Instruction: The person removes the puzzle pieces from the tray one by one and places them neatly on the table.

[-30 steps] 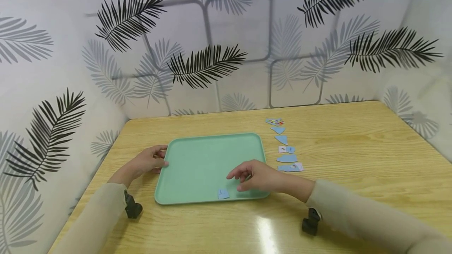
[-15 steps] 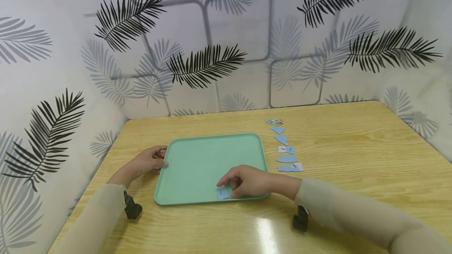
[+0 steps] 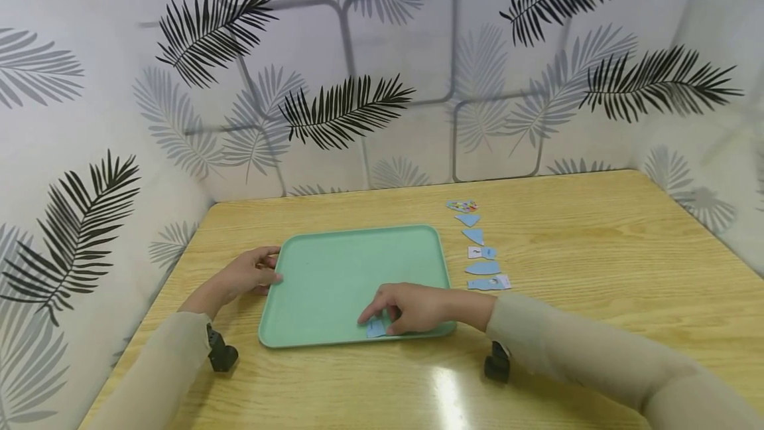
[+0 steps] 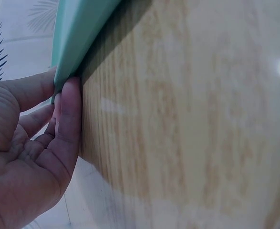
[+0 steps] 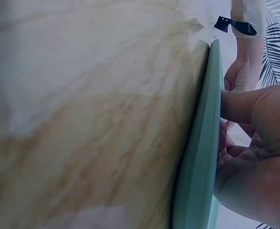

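Note:
My left hand [image 3: 249, 271] grips the left rim of a mint-green tray [image 3: 322, 271]. In the left wrist view its thumb [image 4: 37, 88] lies on the upper side of the rim and a finger is tucked below. A small light-blue puzzle piece [image 3: 375, 329] with a faint mark lies flat near the tray's front rim. Over it is my right hand [image 3: 414, 309], index finger at the piece's left side and thumb at its right. From the right wrist, the tray's side wall [image 5: 202, 157] hides the piece, so firm contact cannot be told.
Several flat light-blue pieces stand in a column right of the tray, among them a patterned piece [image 3: 462, 206], a triangle [image 3: 474, 236] and a long piece [image 3: 488, 283]. Wood-grain table [image 3: 597, 237] surrounds the tray. A leaf-patterned wall [image 3: 370, 38] rises behind.
My right hand has moved left and down over the tray, its index finger and thumb coming to either side of the small piece. The left hand and the tray keep their place.

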{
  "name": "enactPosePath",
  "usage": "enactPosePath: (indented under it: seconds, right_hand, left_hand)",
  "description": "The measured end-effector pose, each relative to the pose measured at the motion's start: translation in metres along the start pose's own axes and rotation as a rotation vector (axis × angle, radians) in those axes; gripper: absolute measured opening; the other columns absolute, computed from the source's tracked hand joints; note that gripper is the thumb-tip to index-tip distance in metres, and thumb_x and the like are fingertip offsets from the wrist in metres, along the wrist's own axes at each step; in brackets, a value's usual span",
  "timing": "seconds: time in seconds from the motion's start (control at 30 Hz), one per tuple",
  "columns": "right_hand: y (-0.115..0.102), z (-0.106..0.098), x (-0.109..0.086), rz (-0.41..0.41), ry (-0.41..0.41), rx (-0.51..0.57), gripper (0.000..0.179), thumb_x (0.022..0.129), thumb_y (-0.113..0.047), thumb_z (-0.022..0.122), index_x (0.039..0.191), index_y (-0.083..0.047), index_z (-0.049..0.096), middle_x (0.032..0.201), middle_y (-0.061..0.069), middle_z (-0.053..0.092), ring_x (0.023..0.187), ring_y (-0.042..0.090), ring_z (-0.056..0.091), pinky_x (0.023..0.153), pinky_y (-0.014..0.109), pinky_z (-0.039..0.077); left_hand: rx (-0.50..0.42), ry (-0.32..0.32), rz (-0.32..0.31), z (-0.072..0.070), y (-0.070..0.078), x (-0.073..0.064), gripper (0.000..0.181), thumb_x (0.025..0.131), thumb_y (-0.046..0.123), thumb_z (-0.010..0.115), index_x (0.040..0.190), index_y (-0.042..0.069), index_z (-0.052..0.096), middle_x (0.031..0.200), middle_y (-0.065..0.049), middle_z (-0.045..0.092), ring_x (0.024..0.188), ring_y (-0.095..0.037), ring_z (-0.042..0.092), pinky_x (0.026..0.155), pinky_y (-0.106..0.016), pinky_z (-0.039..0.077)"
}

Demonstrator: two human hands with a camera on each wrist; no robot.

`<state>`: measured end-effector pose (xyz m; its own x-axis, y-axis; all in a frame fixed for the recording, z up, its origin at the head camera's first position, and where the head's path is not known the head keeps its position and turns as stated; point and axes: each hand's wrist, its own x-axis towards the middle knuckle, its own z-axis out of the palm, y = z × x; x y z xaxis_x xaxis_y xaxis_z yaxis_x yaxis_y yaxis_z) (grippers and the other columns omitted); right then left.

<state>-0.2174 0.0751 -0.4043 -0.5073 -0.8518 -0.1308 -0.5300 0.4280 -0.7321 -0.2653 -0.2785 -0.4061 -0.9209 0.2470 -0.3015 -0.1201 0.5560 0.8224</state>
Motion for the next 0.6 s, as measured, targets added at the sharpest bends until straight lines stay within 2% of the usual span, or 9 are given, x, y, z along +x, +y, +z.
enactPosePath:
  seconds: [0.27, 0.6]
  right_hand:
    - [-0.0001, 0.0011, 0.0018, 0.016, -0.02, -0.026, 0.043, 0.086, 0.003, 0.07, 0.124, -0.017, 0.069, 0.093, -0.001, 0.049, 0.073, 0.008, 0.041, 0.068, 0.021, 0.038]
    - [0.0001, 0.0023, 0.001, -0.022, 0.002, -0.04, 0.035, 0.086, 0.002, 0.07, 0.117, -0.016, 0.072, 0.094, -0.003, 0.051, 0.071, 0.007, 0.04, 0.066, 0.021, 0.038]
  left_hand:
    - [-0.003, -0.004, 0.002, -0.0001, -0.0006, -0.0002, 0.068, 0.094, 0.007, 0.064, 0.151, -0.002, 0.027, 0.121, -0.018, 0.041, 0.103, -0.028, 0.047, 0.079, -0.036, 0.052]
    - [-0.013, -0.003, -0.005, 0.0001, 0.0004, 0.0005, 0.07, 0.093, 0.006, 0.065, 0.151, -0.002, 0.026, 0.118, -0.018, 0.04, 0.1, -0.027, 0.047, 0.077, -0.035, 0.052]
